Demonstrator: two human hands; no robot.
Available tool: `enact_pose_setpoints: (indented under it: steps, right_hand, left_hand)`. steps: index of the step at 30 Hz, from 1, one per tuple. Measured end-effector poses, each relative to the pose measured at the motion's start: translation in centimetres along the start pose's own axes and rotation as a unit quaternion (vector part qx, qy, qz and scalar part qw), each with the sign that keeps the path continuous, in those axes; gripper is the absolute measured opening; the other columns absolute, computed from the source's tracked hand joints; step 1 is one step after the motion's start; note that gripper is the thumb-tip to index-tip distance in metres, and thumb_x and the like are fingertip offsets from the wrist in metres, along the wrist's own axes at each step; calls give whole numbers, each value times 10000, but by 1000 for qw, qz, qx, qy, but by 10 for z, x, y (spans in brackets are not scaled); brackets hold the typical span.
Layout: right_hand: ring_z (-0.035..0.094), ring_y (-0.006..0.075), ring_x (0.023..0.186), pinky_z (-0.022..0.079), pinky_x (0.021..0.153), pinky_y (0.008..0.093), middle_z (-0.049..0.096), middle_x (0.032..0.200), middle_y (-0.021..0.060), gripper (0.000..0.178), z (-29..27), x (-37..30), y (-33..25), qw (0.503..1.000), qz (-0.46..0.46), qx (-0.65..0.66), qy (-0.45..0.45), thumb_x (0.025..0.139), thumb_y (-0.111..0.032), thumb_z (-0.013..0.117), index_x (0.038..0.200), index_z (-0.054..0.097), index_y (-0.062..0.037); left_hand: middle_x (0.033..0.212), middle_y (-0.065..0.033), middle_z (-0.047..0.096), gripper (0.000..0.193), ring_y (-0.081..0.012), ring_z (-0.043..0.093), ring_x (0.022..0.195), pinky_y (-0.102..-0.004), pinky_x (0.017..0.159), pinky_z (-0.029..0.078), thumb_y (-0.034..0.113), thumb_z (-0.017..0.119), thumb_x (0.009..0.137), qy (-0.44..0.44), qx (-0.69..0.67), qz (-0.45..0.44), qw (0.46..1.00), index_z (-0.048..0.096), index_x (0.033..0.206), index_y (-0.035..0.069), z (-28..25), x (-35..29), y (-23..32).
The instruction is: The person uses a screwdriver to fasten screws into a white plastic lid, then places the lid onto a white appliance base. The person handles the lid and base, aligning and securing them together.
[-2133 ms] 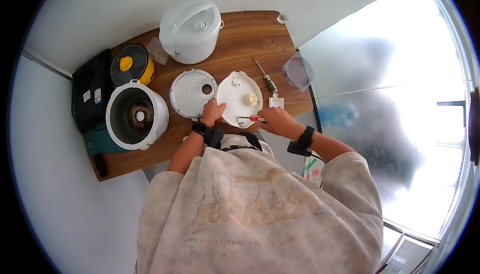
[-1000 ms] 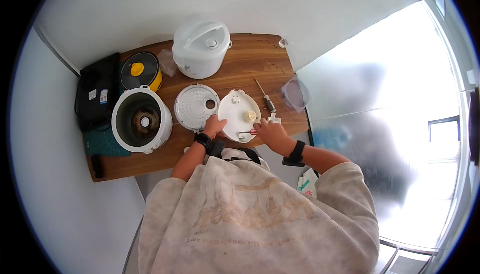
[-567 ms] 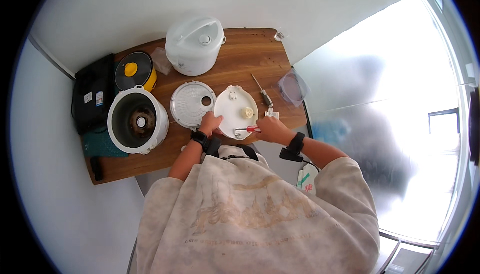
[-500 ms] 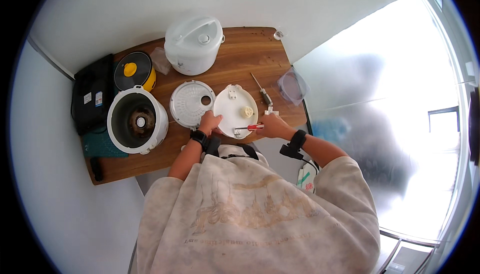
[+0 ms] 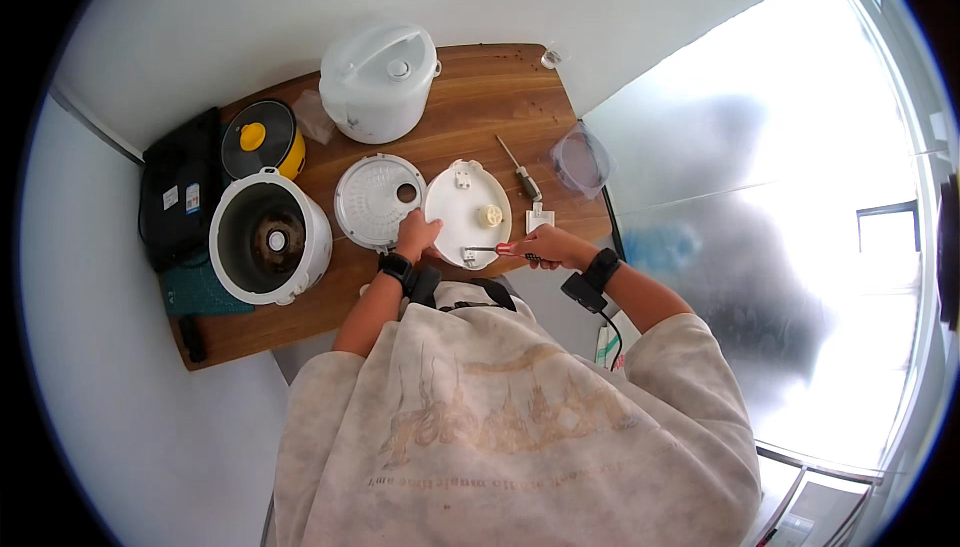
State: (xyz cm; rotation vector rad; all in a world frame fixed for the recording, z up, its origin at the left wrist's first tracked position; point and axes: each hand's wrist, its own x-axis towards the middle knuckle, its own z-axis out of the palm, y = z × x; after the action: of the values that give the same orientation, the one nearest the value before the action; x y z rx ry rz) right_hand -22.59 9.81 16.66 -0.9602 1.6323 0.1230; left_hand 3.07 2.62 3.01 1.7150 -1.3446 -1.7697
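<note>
My left hand (image 5: 417, 235) grips the left rim of a round white plastic rice-cooker lid cover (image 5: 452, 209), its inner side up. A cream round knob-like part (image 5: 489, 216) and small white fittings sit on the cover. In my right hand (image 5: 548, 246) is a screwdriver with a red and black handle (image 5: 506, 249). Its shaft reaches left over the cover, and the tip is at the white fitting (image 5: 468, 257) on the near edge; contact cannot be made out. Just beyond my right hand lies a small white flat piece (image 5: 540, 220).
A perforated grey-white disc (image 5: 378, 199) lies left of the cover. The open cooker body (image 5: 317, 265) stands farther left, near a yellow pot with a dark lid (image 5: 292, 159) and a black case (image 5: 180, 172). At the back are a white rice cooker (image 5: 375, 97), another screwdriver (image 5: 526, 183) and a clear plastic container (image 5: 582, 161).
My right hand has drawn nearer to me and wraps the screwdriver handle from behind, uncovering the small white piece. The screwdriver tip has shifted slightly left. My left hand still holds the cover.
</note>
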Motion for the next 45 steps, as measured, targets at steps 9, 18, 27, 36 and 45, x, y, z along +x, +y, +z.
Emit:
enact_pose_setpoints:
  steps: [9,18,27,36,45]
  right_hand:
    - [683,351,794,525,711,425,698,832,193,404,5,-19,0,918,-217,-241,227,811,-409,746,899,686,-20]
    - [655,428,933,510,821,498,695,950,249,455,-41,30,53,878,-111,-122,449,820,-434,710,1012,643,-27]
    - [645,443,950,501,853,517,688,986,258,391,-33,50,62,896,-97,-142,409,817,-345,669,1039,645,-25]
    - [656,432,938,514,840,505,696,938,243,402,-31,52,66,902,-108,-126,398,801,-347,684,1059,662,-39]
    - [658,430,921,518,837,491,699,937,240,422,-27,48,70,907,-85,-129,393,782,-359,697,1035,667,-24]
  left_hand:
    - [1019,-216,677,390,-283,717,690,-349,446,610,160,630,911,-23,-77,-27,996,569,1190,-106,-8,-1,-8]
    - [1159,-128,625,468,-232,690,879,-344,577,624,234,625,933,-104,-191,-39,975,465,1299,-8,-7,8,-22]
    - [1133,-101,587,482,-187,675,826,-343,610,594,365,620,938,-133,-131,-142,972,427,1240,44,-35,-16,-1]
    - [981,-63,640,361,-114,588,697,-265,540,528,361,600,950,-77,-70,-95,990,470,1167,104,-57,-9,4]
    - [905,-28,641,209,-94,560,655,-257,516,510,282,553,964,-72,-85,-54,992,511,1072,108,-56,-15,18]
